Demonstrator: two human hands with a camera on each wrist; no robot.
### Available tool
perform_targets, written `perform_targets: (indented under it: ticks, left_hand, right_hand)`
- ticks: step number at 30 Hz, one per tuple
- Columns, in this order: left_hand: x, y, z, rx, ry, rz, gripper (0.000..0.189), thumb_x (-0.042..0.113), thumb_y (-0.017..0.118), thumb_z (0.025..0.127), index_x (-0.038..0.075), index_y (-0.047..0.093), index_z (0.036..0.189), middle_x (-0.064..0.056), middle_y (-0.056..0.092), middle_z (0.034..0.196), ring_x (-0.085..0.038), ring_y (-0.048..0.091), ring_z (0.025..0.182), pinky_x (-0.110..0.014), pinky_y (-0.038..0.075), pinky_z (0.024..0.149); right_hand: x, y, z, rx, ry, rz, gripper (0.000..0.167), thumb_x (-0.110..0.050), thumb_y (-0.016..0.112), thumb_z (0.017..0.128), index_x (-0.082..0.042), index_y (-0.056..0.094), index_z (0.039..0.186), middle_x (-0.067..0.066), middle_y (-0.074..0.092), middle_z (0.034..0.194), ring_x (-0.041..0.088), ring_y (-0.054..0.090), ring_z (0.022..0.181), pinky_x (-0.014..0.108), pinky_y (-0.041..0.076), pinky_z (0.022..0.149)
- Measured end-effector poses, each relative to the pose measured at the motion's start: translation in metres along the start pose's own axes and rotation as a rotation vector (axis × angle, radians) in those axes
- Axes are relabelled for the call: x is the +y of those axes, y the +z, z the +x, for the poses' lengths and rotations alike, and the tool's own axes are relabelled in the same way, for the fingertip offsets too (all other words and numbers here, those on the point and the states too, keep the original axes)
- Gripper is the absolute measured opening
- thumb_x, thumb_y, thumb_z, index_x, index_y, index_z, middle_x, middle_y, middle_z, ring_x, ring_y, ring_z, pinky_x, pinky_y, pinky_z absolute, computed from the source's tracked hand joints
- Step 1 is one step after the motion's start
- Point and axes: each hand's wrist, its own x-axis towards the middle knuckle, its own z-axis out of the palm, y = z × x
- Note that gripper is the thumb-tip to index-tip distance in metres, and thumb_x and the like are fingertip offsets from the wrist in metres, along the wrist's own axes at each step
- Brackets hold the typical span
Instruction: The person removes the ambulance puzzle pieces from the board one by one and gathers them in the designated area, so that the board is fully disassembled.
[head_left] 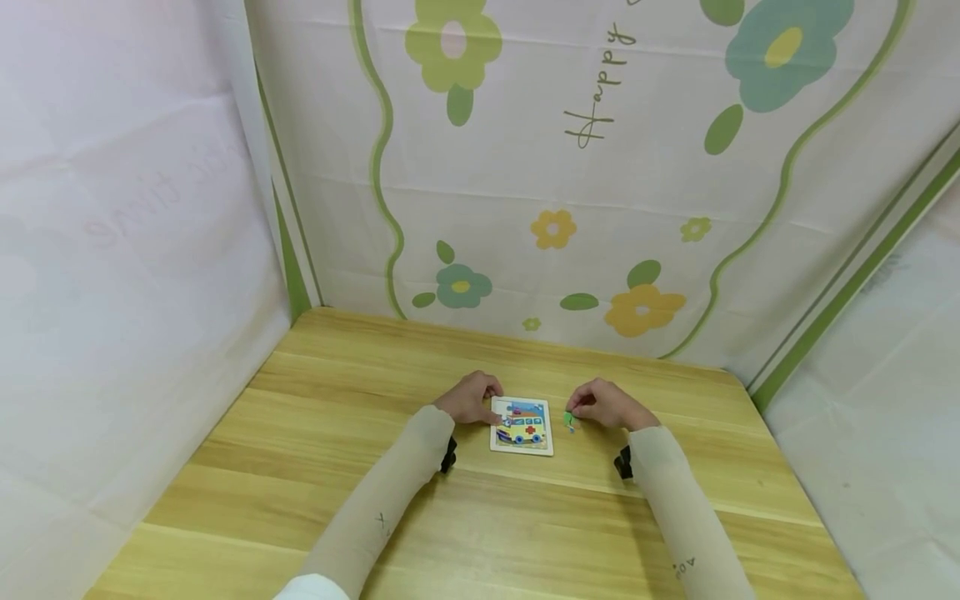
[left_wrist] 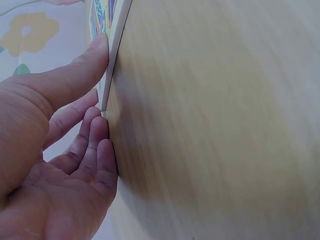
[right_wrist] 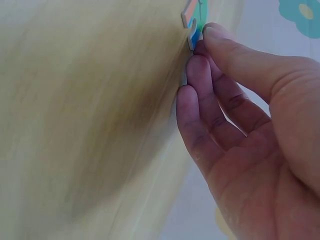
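A small jigsaw puzzle board (head_left: pixel 522 427) with a white rim and a yellow ambulance picture lies on the wooden table. My left hand (head_left: pixel 471 398) holds its upper left corner; in the left wrist view the thumb (left_wrist: pixel 92 62) lies on the board's face and the other fingers curl by its edge. Right of the board, my right hand (head_left: pixel 607 403) pinches a mostly green puzzle piece (head_left: pixel 568 418) between thumb and fingers. The right wrist view shows this piece (right_wrist: pixel 201 14) with a blue part and an orange part close to the tabletop, partly hidden by the fingertips.
The wooden table (head_left: pixel 480 525) reaches back to a white cloth wall (head_left: pixel 510 183) printed with flowers. More pale cloth hangs at left and right. A black wrist device (head_left: pixel 624 462) sits under the right wrist, another (head_left: pixel 448 456) by the left.
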Motion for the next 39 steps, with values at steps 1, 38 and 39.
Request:
perform_targets:
  ticks: [1,38,39]
  left_hand:
    - [0.000,0.000,0.000,0.001,0.003,0.000,0.038,0.010,0.082,0.093,-0.001,0.065,0.125,-0.016,0.059,0.129,-0.028,0.057,0.113,-0.045,0.050,0.103]
    - [0.001,0.001,0.006,0.000,-0.030,0.060,0.038,0.013,0.085,0.091,0.001,0.069,0.123,-0.011,0.064,0.121,-0.024,0.060,0.109,-0.042,0.052,0.102]
    - [0.002,0.001,0.006,-0.001,-0.032,0.059,0.038,0.013,0.085,0.091,0.001,0.069,0.124,-0.012,0.064,0.121,-0.024,0.060,0.110,-0.042,0.052,0.102]
  right_hand:
    - [-0.001,-0.001,0.000,0.000,-0.005,0.000,0.012,-0.008,0.069,0.103,-0.013,0.080,0.101,0.000,0.078,0.103,0.014,0.065,0.096,0.044,0.057,0.094]
    - [-0.090,0.026,0.039,-0.096,-0.095,-0.102,0.011,-0.007,0.077,0.096,-0.006,0.078,0.107,0.002,0.077,0.099,0.012,0.069,0.090,0.033,0.061,0.085]
    - [-0.089,0.027,0.040,-0.095,-0.096,-0.111,0.011,-0.007,0.077,0.096,-0.006,0.078,0.107,0.002,0.077,0.099,0.011,0.069,0.089,0.032,0.061,0.085]
